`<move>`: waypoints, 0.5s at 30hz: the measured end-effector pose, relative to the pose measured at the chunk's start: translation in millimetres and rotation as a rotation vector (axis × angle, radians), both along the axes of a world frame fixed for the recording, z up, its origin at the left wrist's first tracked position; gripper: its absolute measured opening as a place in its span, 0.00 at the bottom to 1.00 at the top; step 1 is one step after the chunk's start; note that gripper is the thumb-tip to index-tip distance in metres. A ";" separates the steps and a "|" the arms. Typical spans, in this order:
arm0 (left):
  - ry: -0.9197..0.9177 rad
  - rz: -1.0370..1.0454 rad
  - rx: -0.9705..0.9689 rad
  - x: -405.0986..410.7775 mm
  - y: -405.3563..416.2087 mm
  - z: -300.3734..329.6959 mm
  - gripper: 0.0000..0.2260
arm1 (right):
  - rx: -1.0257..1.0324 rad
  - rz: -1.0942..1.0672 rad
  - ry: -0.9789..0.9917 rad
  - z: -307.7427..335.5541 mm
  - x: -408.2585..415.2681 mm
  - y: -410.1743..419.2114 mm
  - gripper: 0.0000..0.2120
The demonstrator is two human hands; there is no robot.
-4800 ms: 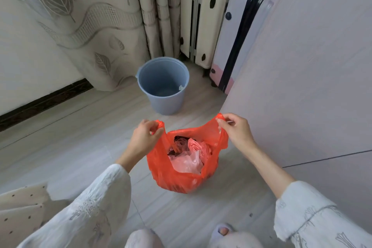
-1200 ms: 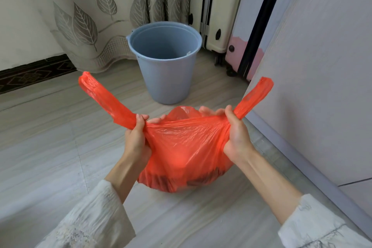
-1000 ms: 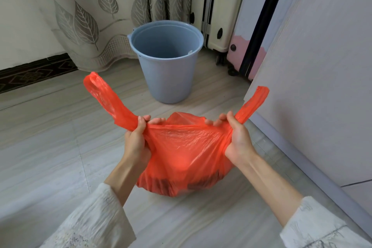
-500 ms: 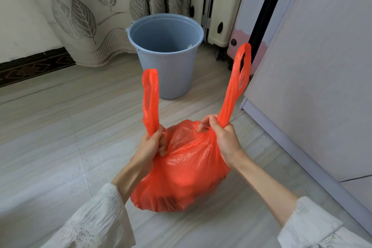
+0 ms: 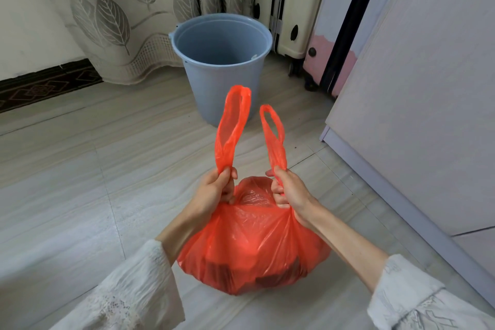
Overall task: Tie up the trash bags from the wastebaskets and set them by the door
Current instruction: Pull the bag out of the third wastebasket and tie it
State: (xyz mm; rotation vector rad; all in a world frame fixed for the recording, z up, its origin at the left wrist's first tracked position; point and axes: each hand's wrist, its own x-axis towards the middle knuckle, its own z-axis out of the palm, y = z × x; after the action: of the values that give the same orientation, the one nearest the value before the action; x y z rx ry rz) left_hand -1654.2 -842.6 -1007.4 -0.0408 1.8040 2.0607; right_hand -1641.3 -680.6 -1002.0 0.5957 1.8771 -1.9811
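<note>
So far the tying is only set up. The fingers of the left hand (image 5: 214, 191) are curled tight around the base of the left handle loop (image 5: 232, 126), and those of the right hand (image 5: 290, 191) are wrapped the same way around the base of the right handle loop (image 5: 273, 136). Both loops stand up out of the fists, pointing toward 12 o'clock, near each other but apart and not crossed. I see no knot between them.

Just below the fists, the red trash bag (image 5: 251, 244) bulges at the centre of the view, its neck gathered in and its bottom resting on the pale floor (image 5: 80, 195). Dark contents show dimly through the plastic low down. White sleeves (image 5: 128, 292) cover both forearms toward 6 o'clock.

Farther out at 12 o'clock the blue wastebasket (image 5: 222, 61) stands upright, with no liner or trash visible inside, so I judge this bag to be already lifted out of it. Behind it hang leaf-patterned curtains (image 5: 120, 16); two suitcases (image 5: 316, 21) stand at 1 o'clock, and a pale cabinet panel (image 5: 417, 88) fills 3 o'clock.

Still to do, as I judge it: cross the loops and pull a knot, then carry the bag to the door, which is not in view. Whether other wastebaskets await I cannot tell.
</note>
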 end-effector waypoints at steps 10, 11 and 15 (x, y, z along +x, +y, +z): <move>0.070 -0.334 -0.236 2.3 -2.4 12.5 0.15 | -0.037 0.075 -0.086 -2.5 2.4 4.1 0.08; 0.086 -0.356 -0.295 1.5 -3.1 12.1 0.15 | -0.055 0.102 -0.088 -1.2 2.3 5.1 0.10; 0.112 -0.425 -0.490 -1.2 -3.1 9.6 0.16 | -0.219 0.311 -0.076 8.4 6.5 6.3 0.09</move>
State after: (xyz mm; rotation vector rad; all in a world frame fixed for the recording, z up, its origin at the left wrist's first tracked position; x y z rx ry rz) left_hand -1655.4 -845.8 -997.8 0.3002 2.1249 1.3275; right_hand -1634.8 -674.3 -993.5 0.2918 1.5709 -1.8946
